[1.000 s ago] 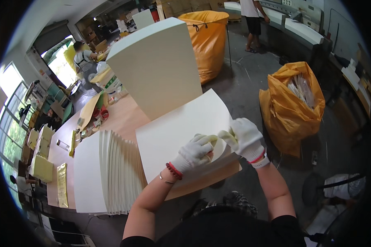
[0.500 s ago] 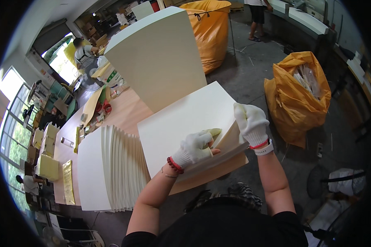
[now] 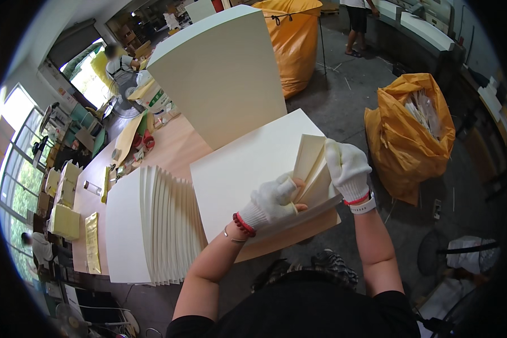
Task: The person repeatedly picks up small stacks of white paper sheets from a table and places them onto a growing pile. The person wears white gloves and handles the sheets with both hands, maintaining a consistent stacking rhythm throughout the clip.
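A pile of large white sheets (image 3: 242, 163) lies in front of me on the table. At its right side one edge is turned up, a cream-coloured flap (image 3: 308, 155) standing between my hands. My left hand (image 3: 271, 201), in a white knit glove with bare fingertips, is closed with thumb and fingers on the lower part of this flap. My right hand (image 3: 348, 168), also gloved, grips the sheets' right edge; its fingertips are mostly hidden. How many sheets each hand holds I cannot tell.
A fanned stack of white sheets (image 3: 129, 225) lies to the left, and a tall stack (image 3: 219, 84) stands behind. Tape rolls (image 3: 146, 141) and a gold packet (image 3: 93, 242) rest on the wooden table (image 3: 177, 135). An orange sack (image 3: 405, 152) stands on the floor at right. Other people are farther off.
The right edge of the sheets has been turned up into a standing flap. My left hand has moved slightly right and its fingers are now on that flap; the right hand stays near the edge.
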Tool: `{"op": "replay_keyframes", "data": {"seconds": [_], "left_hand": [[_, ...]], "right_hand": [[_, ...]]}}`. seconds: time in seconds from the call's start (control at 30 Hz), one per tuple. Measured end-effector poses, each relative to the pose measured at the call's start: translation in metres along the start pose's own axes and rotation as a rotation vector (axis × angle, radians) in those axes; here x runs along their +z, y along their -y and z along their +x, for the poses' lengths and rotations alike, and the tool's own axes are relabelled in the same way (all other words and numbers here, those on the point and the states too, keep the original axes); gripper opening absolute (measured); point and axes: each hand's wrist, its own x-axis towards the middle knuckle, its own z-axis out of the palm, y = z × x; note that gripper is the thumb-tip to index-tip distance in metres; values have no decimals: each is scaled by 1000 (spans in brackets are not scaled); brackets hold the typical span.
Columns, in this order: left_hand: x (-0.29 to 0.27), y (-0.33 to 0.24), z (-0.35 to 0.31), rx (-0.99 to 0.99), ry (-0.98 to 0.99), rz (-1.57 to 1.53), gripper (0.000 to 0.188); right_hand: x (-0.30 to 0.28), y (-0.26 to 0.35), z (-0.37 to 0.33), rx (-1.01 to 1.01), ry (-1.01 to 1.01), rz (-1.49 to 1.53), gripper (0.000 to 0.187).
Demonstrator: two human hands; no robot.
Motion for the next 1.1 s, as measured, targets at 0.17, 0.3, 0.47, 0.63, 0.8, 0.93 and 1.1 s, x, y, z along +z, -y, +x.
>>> {"op": "replay_keyframes", "data": {"seconds": [0.17, 0.3, 0.47, 0.63, 0.8, 0.93, 1.1], "left_hand": [[5, 8, -2, 16, -66, -75, 41], [4, 4, -2, 30, -116, -91, 39], [-2, -2, -1, -25, 43, -21, 37], [4, 0, -1, -9, -64, -73, 38], [8, 8, -2, 64, -120, -125, 43], [13, 10, -3, 130, -178, -37, 45], [7, 8, -1, 62, -22, -33, 40]], "right_hand": [[-1, -1, -2, -54, -33, 15, 27], [-8, 5, 2, 2, 64, 89, 28], [-3, 4, 1, -26, -23, 67, 29], [1, 1, -2, 55, -38, 62, 29], [2, -3, -5, -45, -95, 24, 27], [-11, 9, 2, 71, 89, 99, 25], [2, -3, -5, -99, -108, 19, 23]]}}
